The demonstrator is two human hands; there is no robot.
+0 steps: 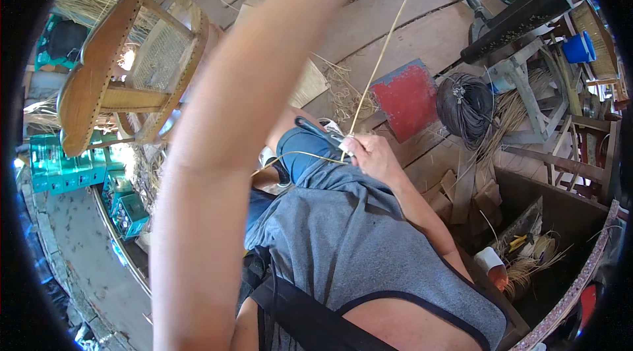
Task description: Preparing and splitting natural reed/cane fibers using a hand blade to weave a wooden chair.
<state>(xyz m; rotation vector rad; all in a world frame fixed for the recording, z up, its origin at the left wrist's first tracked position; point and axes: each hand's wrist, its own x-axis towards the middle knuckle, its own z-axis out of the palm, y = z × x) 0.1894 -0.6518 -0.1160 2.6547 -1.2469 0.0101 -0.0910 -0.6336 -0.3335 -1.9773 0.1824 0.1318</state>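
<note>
A workshop: a cane-panelled chair at upper left, a dark coil, perhaps wire, at right, and a wooden box holding loose strands at lower right.

Heathered grey sleeveless top with dark armhole edging, wide black strap, blue shorts.

A hand could pass over the plank floor right of the pale strand; a red panel and dark coil lie beyond the right hand, and 1 chair blocks the left.
</note>
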